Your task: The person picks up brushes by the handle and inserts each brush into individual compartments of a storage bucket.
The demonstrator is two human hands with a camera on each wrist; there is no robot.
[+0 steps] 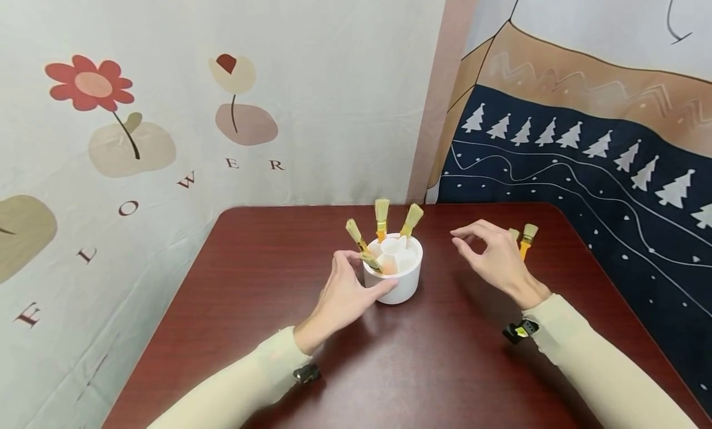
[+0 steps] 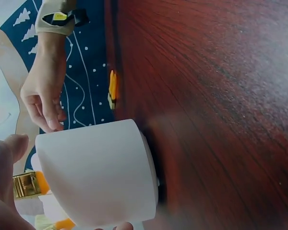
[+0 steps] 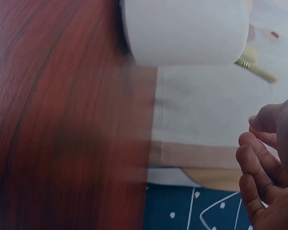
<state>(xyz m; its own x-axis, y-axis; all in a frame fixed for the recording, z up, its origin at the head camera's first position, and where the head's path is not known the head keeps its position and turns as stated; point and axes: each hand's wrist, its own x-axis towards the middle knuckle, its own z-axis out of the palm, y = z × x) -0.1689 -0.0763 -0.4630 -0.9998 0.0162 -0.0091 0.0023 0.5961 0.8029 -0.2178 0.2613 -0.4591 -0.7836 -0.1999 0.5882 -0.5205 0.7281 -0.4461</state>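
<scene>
A white round caddy point(image 1: 410, 282) with inner compartments stands on the table, several flat paintbrushes point(image 1: 381, 214) poking up from it, bristles upward. My left hand point(image 1: 343, 296) grips its near left side, thumb along the front wall. In the left wrist view the caddy's white wall point(image 2: 96, 172) fills the lower left, with thumb and fingertips at its edges. To the right of the caddy, my right hand point(image 1: 495, 259) hovers above the table, fingers loosely bent, holding nothing. The right wrist view shows those bent fingers point(image 3: 252, 155) apart from the caddy point(image 3: 187, 31).
Beyond my right hand are two more paintbrushes point(image 1: 529, 236), one mostly hidden by the hand. The dark red wooden table point(image 1: 267, 262) ends at a pale flower-printed curtain point(image 1: 334, 107) behind and a navy tree-patterned cloth point(image 1: 556, 163) on the right.
</scene>
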